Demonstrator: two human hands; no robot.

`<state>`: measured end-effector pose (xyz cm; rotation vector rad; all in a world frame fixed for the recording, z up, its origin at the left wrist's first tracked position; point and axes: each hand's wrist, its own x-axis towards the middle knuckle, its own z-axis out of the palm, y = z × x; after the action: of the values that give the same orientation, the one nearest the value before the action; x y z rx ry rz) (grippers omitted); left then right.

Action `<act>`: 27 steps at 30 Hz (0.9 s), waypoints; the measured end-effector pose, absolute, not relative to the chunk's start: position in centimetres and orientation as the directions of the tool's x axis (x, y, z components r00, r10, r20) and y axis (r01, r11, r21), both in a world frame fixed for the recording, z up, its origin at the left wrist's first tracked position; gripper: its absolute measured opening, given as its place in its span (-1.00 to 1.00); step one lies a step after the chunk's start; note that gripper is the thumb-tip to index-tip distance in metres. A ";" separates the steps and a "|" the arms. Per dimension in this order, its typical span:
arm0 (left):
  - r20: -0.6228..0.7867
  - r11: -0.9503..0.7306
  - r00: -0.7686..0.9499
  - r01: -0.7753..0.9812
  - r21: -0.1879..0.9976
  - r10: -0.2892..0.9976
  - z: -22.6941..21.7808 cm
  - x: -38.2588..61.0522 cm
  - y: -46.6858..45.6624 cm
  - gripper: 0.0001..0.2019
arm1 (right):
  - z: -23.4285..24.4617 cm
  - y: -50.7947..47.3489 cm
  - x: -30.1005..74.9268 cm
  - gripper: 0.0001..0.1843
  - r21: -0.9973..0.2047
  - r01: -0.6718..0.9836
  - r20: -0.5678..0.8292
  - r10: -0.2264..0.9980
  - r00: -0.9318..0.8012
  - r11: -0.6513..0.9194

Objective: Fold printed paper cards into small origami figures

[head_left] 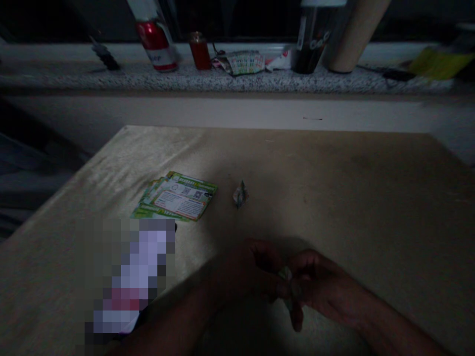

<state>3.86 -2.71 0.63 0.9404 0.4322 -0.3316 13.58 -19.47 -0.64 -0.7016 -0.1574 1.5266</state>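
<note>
Near the front of the table, my left hand [260, 269] and my right hand [315, 284] meet with their fingers closed around a small folded piece of paper [285, 273]. Only a bit of its green and white surface shows between the fingertips; the rest is hidden by them, and the light is dim. Beyond my hands a small folded paper piece [241, 194] stands on the table, pointed at its top. To its left lies a fanned stack of green and white printed leaflets [185, 195].
A pixelated, bright object [141, 272] lies left of my left forearm on the table [352, 188]. On the speckled windowsill [111, 81] stand a red bottle [158, 47], an orange-red jar [200, 52], crumpled packaging [243, 63], a dark cup [309, 44] and a cardboard tube [356, 37].
</note>
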 end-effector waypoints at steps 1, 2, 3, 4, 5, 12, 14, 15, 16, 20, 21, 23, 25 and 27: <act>-0.492 0.549 0.866 0.456 0.701 -0.092 0.7 3.9 -2.7 -0.60 | -0.5 -19.4 13.6 -0.86 -0.533 -0.836 -0.320 0.945 0.060 -0.128; -0.489 0.554 0.868 0.452 0.699 -0.091 0.7 3.8 -2.6 -0.61 | -0.4 -19.3 13.6 -0.86 -0.553 -0.825 -0.313 0.947 0.076 -0.116; -0.482 0.563 0.872 0.442 0.698 -0.087 0.7 3.8 -2.6 -0.61 | -0.3 -19.2 13.6 -0.84 -0.586 -0.802 -0.313 0.946 0.089 -0.119; -0.472 0.572 0.878 0.429 0.699 -0.081 0.6 3.8 -2.5 -0.61 | -0.2 -19.1 13.7 -0.81 -0.613 -0.784 -0.299 0.947 0.116 -0.097; -0.459 0.581 0.885 0.414 0.701 -0.076 0.6 3.7 -2.5 -0.61 | -0.1 -19.0 13.8 -0.77 -0.629 -0.772 -0.289 0.949 0.125 -0.090; -0.370 0.684 0.920 0.353 0.638 -0.130 0.8 3.4 -2.5 -0.67 | -0.1 -19.0 13.9 -0.67 -0.661 -0.747 -0.242 0.962 0.122 -0.072; -0.363 0.720 0.921 0.346 0.601 -0.140 0.8 3.4 -2.7 -0.68 | -0.1 -18.9 13.8 -0.62 -0.643 -0.761 -0.236 0.968 0.090 -0.086; -0.360 0.734 0.922 0.345 0.584 -0.147 0.8 3.5 -2.8 -0.69 | -0.1 -18.8 13.7 -0.59 -0.631 -0.770 -0.235 0.969 0.071 -0.097; -0.357 0.743 0.921 0.347 0.572 -0.156 0.7 3.5 -2.9 -0.69 | 0.0 -18.7 13.6 -0.56 -0.617 -0.780 -0.237 0.970 0.057 -0.105; -0.359 0.752 0.914 0.371 0.546 -0.190 0.6 3.3 -3.1 -0.73 | 0.1 -18.5 13.4 -0.50 -0.571 -0.808 -0.255 0.967 0.007 -0.145; -0.363 0.749 0.912 0.376 0.546 -0.194 0.5 3.3 -3.1 -0.74 | 0.0 -18.5 13.4 -0.51 -0.575 -0.806 -0.256 0.967 0.010 -0.144; -0.366 0.740 0.909 0.384 0.553 -0.199 0.4 3.2 -3.1 -0.74 | -0.5 -18.7 13.3 -0.52 -0.604 -0.783 -0.268 0.963 0.026 -0.147; -0.363 0.731 0.909 0.388 0.561 -0.205 0.4 3.1 -3.1 -0.73 | -1.0 -18.9 13.2 -0.50 -0.648 -0.744 -0.271 0.962 0.028 -0.161; -0.363 0.717 0.908 0.394 0.575 -0.208 0.5 3.1 -3.1 -0.73 | -1.5 -19.1 13.1 -0.47 -0.687 -0.708 -0.276 0.960 0.043 -0.166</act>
<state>3.05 -3.06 0.47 0.6960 0.2834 -0.3377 13.07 -19.13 -1.51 -0.8406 -0.3961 1.5389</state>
